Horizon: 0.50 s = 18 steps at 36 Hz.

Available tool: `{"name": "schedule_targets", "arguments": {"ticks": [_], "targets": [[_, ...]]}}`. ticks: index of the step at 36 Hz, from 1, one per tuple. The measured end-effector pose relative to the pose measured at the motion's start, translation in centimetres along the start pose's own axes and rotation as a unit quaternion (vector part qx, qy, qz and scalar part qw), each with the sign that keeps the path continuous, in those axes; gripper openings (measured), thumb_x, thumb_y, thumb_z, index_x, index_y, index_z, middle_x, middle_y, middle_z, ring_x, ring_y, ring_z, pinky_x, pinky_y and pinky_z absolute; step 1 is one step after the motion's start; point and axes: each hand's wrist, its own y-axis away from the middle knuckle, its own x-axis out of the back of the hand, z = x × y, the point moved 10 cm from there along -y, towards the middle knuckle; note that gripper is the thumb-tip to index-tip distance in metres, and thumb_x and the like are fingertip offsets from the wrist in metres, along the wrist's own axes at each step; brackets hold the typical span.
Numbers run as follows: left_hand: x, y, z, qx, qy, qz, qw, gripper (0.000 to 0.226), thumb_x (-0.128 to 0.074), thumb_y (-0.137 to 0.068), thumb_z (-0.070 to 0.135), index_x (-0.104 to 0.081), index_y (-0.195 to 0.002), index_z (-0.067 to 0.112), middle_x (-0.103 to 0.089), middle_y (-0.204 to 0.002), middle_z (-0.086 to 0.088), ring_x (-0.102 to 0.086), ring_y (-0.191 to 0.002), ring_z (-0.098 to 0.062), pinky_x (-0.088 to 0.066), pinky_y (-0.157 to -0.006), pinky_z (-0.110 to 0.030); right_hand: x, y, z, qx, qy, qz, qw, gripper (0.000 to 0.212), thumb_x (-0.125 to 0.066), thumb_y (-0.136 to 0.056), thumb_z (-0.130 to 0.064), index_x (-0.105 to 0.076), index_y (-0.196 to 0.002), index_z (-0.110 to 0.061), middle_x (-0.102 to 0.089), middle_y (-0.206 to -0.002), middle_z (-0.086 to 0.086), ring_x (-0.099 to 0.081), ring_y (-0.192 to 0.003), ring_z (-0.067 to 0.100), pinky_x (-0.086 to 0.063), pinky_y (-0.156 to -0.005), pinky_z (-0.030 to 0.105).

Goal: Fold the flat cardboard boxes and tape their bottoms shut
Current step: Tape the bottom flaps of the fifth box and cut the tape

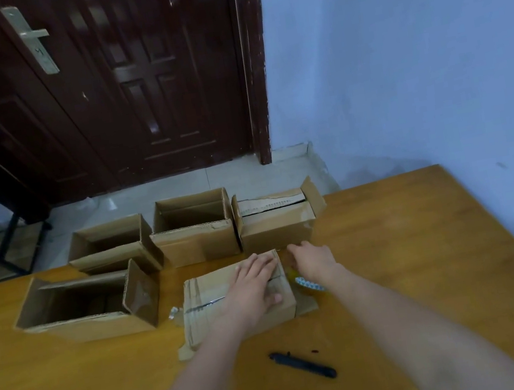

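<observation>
A cardboard box (208, 318) lies bottom-up in the middle of the wooden table (428, 251), with old tape marks along its flap seam. My left hand (257, 285) presses flat on top of its closed flaps, fingers spread. My right hand (312, 260) is at the box's right edge, curled down over a tape roll (309, 284) with a white and blue patterned side and a yellow part. Most of the roll is hidden under the hand and wrist.
Several folded boxes stand behind and to the left: an open one (87, 306) front left, two open ones (115, 249) (197, 232) behind, and one with closed flaps (276, 225) at the back. A black cutter (302, 365) lies near me. A dark door and blue wall lie beyond.
</observation>
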Motion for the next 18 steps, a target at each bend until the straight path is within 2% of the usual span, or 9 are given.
{"name": "schedule_targets", "arguments": {"ticks": [4, 9, 14, 18], "targets": [[0.0, 0.1, -0.2, -0.001, 0.006, 0.005, 1.0, 0.071, -0.054, -0.092, 0.038, -0.014, -0.15, 0.029, -0.009, -0.158, 0.012, 0.004, -0.146, -0.012, 0.004, -0.117, -0.034, 0.4, 0.3, 1.1, -0.002, -0.069, -0.01, 0.998, 0.017, -0.04, -0.098, -0.019, -0.052, -0.11, -0.021, -0.058, -0.114, 0.005, -0.049, -0.11, 0.026, -0.032, -0.081, 0.038], [-0.2, 0.1, -0.3, 0.002, 0.021, 0.004, 1.0, 0.071, -0.054, -0.092, 0.037, -0.015, -0.15, 0.03, -0.009, -0.158, 0.013, 0.004, -0.146, -0.012, 0.004, -0.118, -0.035, 0.5, 1.5, 3.3, -0.019, -0.125, -0.01, 0.992, 0.002, -0.047, -0.097, -0.026, -0.048, -0.095, -0.026, -0.058, -0.112, 0.004, -0.051, -0.108, 0.026, -0.035, -0.083, 0.038], [-0.3, 0.1, -0.3, 0.007, 0.028, -0.008, 1.0, 0.071, -0.054, -0.092, 0.036, -0.014, -0.151, 0.029, -0.007, -0.158, 0.013, 0.005, -0.146, -0.012, 0.002, -0.12, -0.038, 0.0, 2.4, 4.7, -0.034, -0.197, -0.014, 0.98, 0.021, -0.051, -0.094, -0.029, -0.043, -0.075, -0.031, -0.059, -0.103, 0.0, -0.052, -0.1, 0.023, -0.042, -0.086, 0.04], [-0.3, 0.2, -0.3, 0.01, 0.034, -0.008, 0.999, 0.072, -0.055, -0.092, 0.036, -0.014, -0.151, 0.028, -0.007, -0.158, 0.013, 0.006, -0.146, -0.012, 0.003, -0.12, -0.039, -0.3, 3.8, 5.7, -0.039, -0.242, -0.013, 0.969, 0.029, -0.053, -0.095, -0.025, -0.038, -0.071, -0.031, -0.043, -0.074, -0.01, -0.043, -0.078, 0.017, -0.036, -0.068, 0.032]]}}
